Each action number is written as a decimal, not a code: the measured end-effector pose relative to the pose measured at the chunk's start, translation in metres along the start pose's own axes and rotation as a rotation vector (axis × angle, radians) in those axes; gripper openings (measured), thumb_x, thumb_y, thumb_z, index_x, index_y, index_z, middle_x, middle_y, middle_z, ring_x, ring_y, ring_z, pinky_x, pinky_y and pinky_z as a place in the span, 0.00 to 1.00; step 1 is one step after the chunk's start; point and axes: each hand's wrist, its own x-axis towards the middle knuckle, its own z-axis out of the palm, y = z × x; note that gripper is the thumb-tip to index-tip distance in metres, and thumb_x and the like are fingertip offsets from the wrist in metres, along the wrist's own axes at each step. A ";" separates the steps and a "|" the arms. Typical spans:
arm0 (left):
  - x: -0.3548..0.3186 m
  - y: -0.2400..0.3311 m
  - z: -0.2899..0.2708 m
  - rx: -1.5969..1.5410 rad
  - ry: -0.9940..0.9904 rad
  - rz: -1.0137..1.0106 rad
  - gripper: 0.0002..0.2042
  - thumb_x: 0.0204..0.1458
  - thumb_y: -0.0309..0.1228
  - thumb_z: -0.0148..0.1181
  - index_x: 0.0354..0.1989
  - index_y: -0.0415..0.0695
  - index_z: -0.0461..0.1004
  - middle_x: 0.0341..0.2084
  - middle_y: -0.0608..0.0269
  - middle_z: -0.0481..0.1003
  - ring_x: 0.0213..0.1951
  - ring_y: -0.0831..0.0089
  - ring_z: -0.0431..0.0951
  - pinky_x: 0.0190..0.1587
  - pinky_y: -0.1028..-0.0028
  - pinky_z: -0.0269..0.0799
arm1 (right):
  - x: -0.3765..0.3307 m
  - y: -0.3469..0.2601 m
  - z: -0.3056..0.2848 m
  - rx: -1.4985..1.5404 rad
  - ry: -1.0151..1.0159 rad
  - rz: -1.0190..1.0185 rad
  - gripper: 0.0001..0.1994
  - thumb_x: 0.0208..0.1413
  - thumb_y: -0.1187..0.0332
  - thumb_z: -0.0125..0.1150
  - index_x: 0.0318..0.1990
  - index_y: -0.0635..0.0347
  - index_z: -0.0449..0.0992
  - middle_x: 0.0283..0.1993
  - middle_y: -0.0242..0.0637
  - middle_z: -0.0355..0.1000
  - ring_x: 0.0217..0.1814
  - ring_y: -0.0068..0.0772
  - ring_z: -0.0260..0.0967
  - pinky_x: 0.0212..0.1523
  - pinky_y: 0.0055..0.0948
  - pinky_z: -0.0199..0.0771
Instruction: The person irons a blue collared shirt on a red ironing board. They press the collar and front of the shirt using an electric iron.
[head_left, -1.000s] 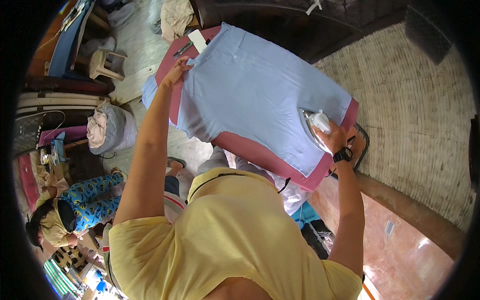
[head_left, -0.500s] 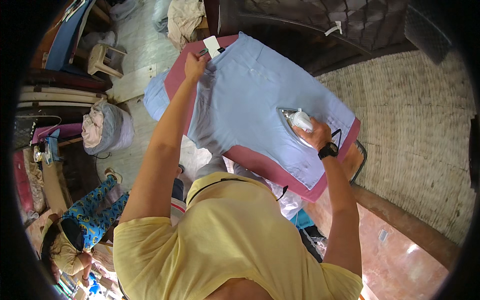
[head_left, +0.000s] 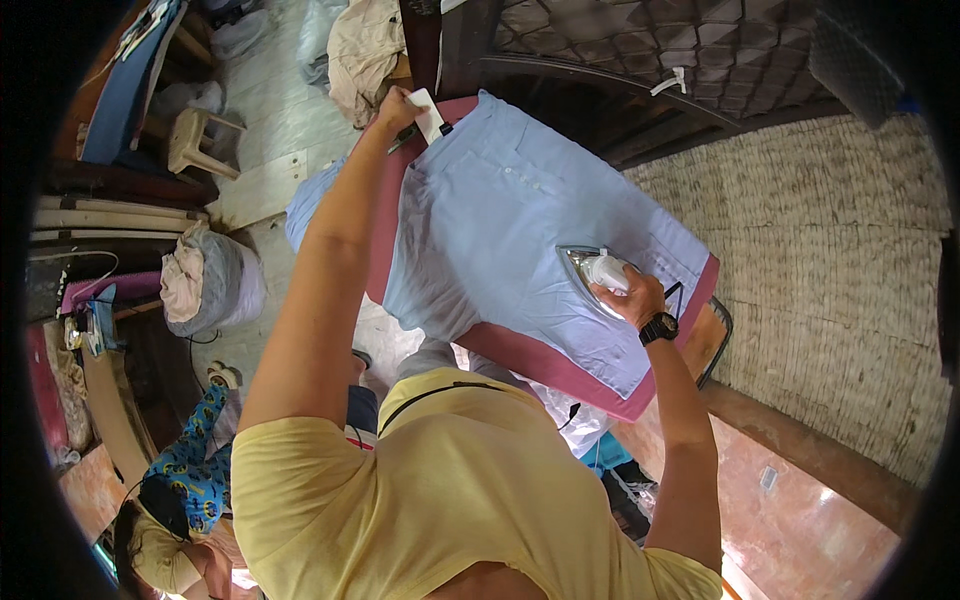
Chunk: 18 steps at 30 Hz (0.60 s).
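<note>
A light blue garment (head_left: 490,220) with a few small buttons is spread over a maroon-covered ironing board (head_left: 530,362). My right hand (head_left: 636,297) is closed around the handle of a white iron (head_left: 602,270), whose metal soleplate rests on the garment's right part. At the board's far left end, my left hand (head_left: 396,108) is closed at the edge of a white card (head_left: 427,117). A small black clip (head_left: 446,129) sits beside the card, at the garment's edge. The garment's near left part is loosely rumpled and hangs over the board's edge.
A dark metal grille (head_left: 640,50) stands beyond the board. Woven matting (head_left: 790,230) lies to the right. At left are a beige stool (head_left: 200,145) and a plastic-wrapped bundle (head_left: 215,275). Another person (head_left: 190,490) in patterned trousers is at lower left.
My left hand has shifted up and away from the garment's edge to the white card. The iron has stayed at about the same place on the cloth. The other person has shifted posture.
</note>
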 end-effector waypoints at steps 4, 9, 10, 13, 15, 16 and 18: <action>0.015 0.006 -0.031 -0.165 0.195 -0.043 0.29 0.42 0.39 0.76 0.49 0.38 0.69 0.40 0.51 0.77 0.42 0.59 0.79 0.45 0.64 0.75 | 0.001 -0.002 -0.002 -0.002 -0.008 0.002 0.30 0.42 0.38 0.70 0.36 0.59 0.80 0.27 0.44 0.78 0.30 0.49 0.78 0.30 0.43 0.79; -0.041 0.031 -0.035 0.453 0.773 0.157 0.26 0.46 0.35 0.71 0.50 0.36 0.67 0.42 0.43 0.76 0.44 0.47 0.78 0.46 0.55 0.74 | -0.005 0.001 0.000 0.011 -0.007 0.037 0.29 0.42 0.38 0.71 0.37 0.58 0.80 0.28 0.43 0.79 0.31 0.48 0.79 0.31 0.42 0.79; -0.057 0.028 -0.035 0.415 0.593 0.145 0.28 0.45 0.37 0.71 0.51 0.35 0.67 0.46 0.42 0.74 0.48 0.47 0.77 0.49 0.53 0.73 | -0.005 0.001 0.001 0.005 -0.003 0.033 0.29 0.43 0.38 0.71 0.37 0.58 0.80 0.28 0.43 0.79 0.31 0.48 0.79 0.31 0.41 0.79; -0.108 0.006 -0.023 0.397 -0.080 -0.100 0.27 0.47 0.40 0.70 0.50 0.35 0.68 0.44 0.44 0.74 0.50 0.47 0.76 0.51 0.54 0.72 | -0.003 -0.002 -0.001 0.010 0.002 0.021 0.29 0.43 0.38 0.70 0.37 0.59 0.80 0.28 0.43 0.79 0.31 0.48 0.79 0.32 0.41 0.79; -0.139 0.003 -0.009 0.372 -0.152 -0.065 0.26 0.49 0.42 0.68 0.49 0.37 0.69 0.44 0.45 0.75 0.49 0.46 0.76 0.50 0.55 0.73 | -0.002 -0.006 -0.005 0.032 -0.008 0.037 0.30 0.43 0.38 0.70 0.37 0.59 0.80 0.29 0.43 0.79 0.31 0.48 0.79 0.32 0.41 0.79; -0.148 -0.002 -0.004 0.356 -0.111 -0.003 0.25 0.50 0.42 0.68 0.49 0.37 0.69 0.44 0.45 0.76 0.49 0.46 0.76 0.50 0.56 0.73 | 0.001 -0.006 -0.004 0.034 -0.008 0.005 0.30 0.43 0.38 0.69 0.37 0.59 0.80 0.28 0.43 0.79 0.30 0.48 0.79 0.31 0.42 0.79; -0.156 -0.001 -0.003 0.150 -0.016 0.159 0.19 0.55 0.40 0.64 0.46 0.39 0.69 0.40 0.44 0.77 0.45 0.45 0.77 0.44 0.55 0.72 | 0.001 0.000 0.001 0.012 -0.014 0.011 0.30 0.44 0.38 0.69 0.37 0.59 0.80 0.27 0.43 0.79 0.29 0.48 0.78 0.31 0.43 0.79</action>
